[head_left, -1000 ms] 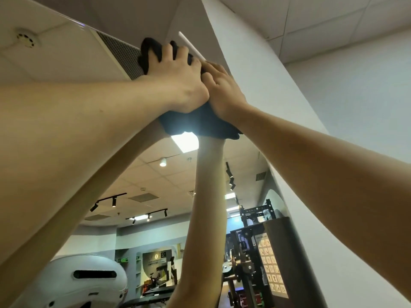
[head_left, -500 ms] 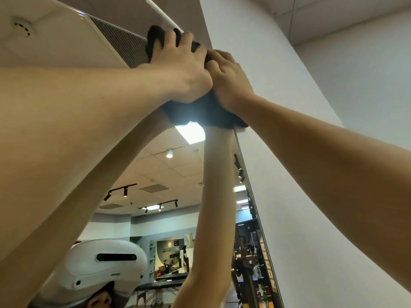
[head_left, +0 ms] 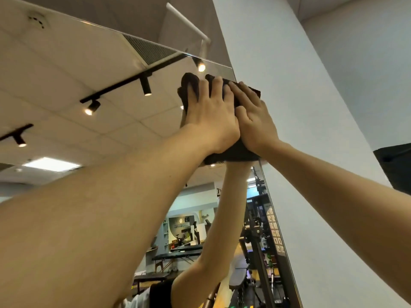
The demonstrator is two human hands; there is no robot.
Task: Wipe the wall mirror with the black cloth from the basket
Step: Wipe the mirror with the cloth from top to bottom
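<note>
The wall mirror [head_left: 93,70] fills the left of the head view, its right edge running down beside a white wall. The black cloth [head_left: 233,152] is pressed flat against the glass near the mirror's top right corner. My left hand [head_left: 211,116] lies on the cloth with fingers spread upward. My right hand [head_left: 255,121] presses on the cloth right beside it, touching the left hand. Most of the cloth is hidden under both hands. The basket is out of sight.
A white wall [head_left: 289,107] borders the mirror's right edge. A white pipe [head_left: 186,21] runs under the ceiling above the mirror. The glass reflects ceiling track lights, my arms, gym equipment and benches. A dark object [head_left: 398,165] shows at the right edge.
Both hands have slid down the glass with the cloth, away from the mirror's top edge. The camera has tilted, so more of the mirror's upper part shows.
</note>
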